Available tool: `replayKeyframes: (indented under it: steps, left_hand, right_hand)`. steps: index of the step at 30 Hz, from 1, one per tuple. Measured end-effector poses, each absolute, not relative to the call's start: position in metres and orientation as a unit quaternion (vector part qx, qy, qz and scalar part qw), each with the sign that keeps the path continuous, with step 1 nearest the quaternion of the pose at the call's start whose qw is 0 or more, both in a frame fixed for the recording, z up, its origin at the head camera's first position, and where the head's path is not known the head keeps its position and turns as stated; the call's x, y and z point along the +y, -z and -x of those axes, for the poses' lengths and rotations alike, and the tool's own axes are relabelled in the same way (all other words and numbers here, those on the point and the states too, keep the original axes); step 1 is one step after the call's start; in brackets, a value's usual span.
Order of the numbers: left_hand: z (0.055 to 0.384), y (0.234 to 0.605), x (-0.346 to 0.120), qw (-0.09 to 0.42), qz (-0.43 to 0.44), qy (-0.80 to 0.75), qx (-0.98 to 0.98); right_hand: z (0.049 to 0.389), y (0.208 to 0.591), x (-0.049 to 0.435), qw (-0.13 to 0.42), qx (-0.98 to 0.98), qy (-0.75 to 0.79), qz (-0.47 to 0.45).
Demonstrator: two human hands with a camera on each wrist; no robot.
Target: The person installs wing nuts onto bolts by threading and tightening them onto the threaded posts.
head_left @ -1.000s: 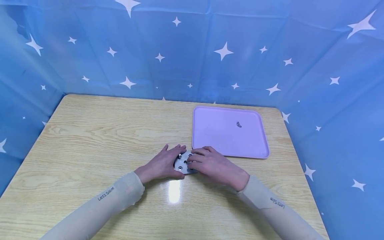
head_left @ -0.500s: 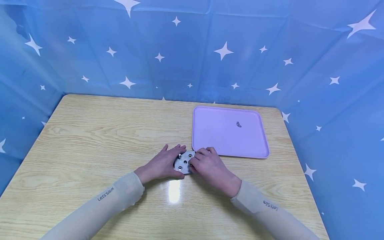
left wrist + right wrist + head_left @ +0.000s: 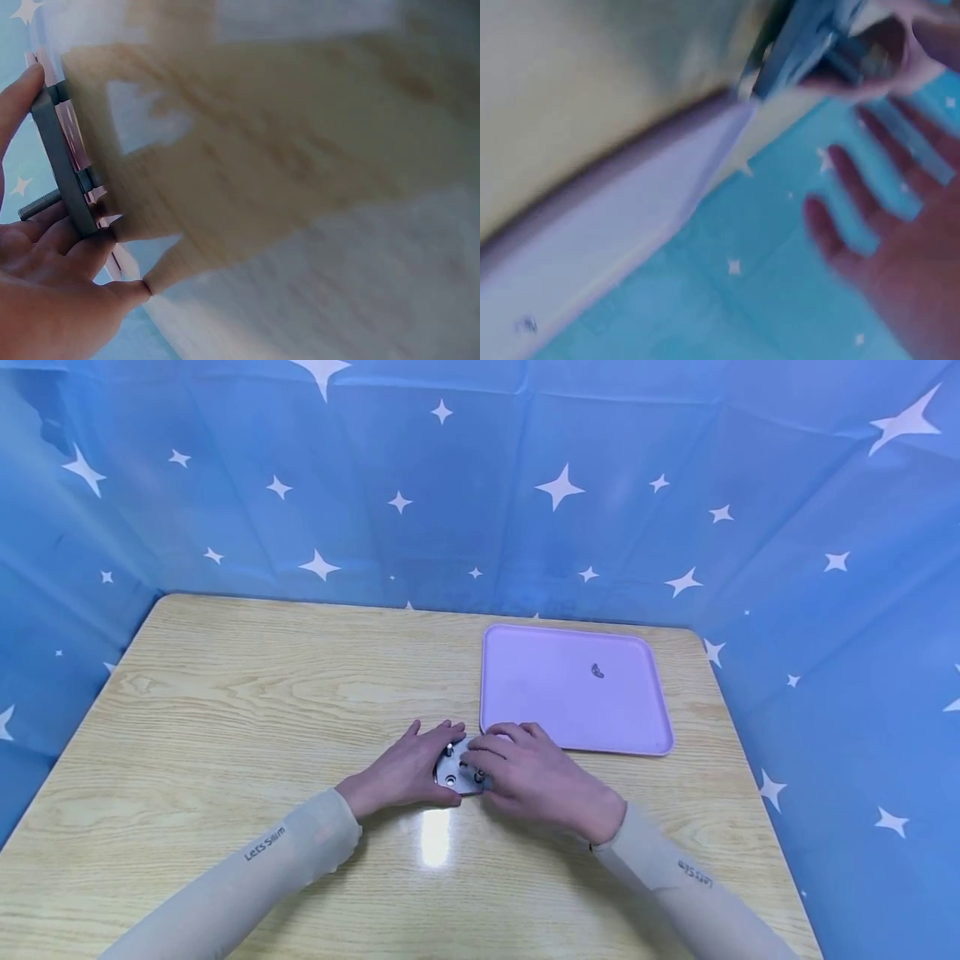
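Note:
My left hand (image 3: 408,771) grips a grey metal plate (image 3: 450,767) from its left side, thumb at the near edge and fingers at the far edge. Several holes pierce the plate, and a threaded bolt (image 3: 39,205) stands out from its face near the left fingers. In the left wrist view short dark feet (image 3: 88,178) show under the plate. My right hand (image 3: 536,777) is over the plate's right part, its fingers spread and blurred in the right wrist view. Close under those fingertips is a small dark fastener (image 3: 480,775); the right thumb is mostly hidden.
A shallow purple tray (image 3: 555,693) lies just behind the right hand, its near left corner close to the plate. On it sits one small dark metal part (image 3: 597,671). A blue star-printed curtain (image 3: 480,493) surrounds the wooden table (image 3: 262,677).
My right fingers drew together at the plate's right side half a second ago and are now spread over it again, the wrist turned back. The left hand and plate have stayed put.

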State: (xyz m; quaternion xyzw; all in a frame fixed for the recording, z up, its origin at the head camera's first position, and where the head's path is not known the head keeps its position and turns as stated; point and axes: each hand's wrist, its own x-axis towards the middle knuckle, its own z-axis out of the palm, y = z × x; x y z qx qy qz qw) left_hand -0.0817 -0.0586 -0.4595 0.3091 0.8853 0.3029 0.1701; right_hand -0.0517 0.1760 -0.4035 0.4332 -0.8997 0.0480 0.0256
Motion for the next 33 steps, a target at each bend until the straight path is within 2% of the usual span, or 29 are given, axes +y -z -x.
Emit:
replayKeyframes:
  steps: [4, 9, 23, 33]
  left_hand:
    - [0.083, 0.459, -0.059, 0.171, -0.307, -0.3, 0.887]
    - [0.083, 0.459, -0.058, 0.177, -0.307, -0.294, 0.887]
    - [0.082, 0.459, -0.057, 0.181, -0.297, -0.306, 0.886]
    - [0.081, 0.46, -0.057, 0.175, -0.298, -0.302, 0.889]
  right_hand:
    - [0.058, 0.4, 0.183, 0.017, -0.857, -0.015, -0.514]
    - [0.061, 0.403, 0.183, 0.031, -0.843, 0.017, -0.537]
    - [0.061, 0.415, 0.176, 0.089, -0.874, 0.005, -0.478]
    - [0.054, 0.423, 0.172, 0.098, -0.903, -0.042, -0.416]
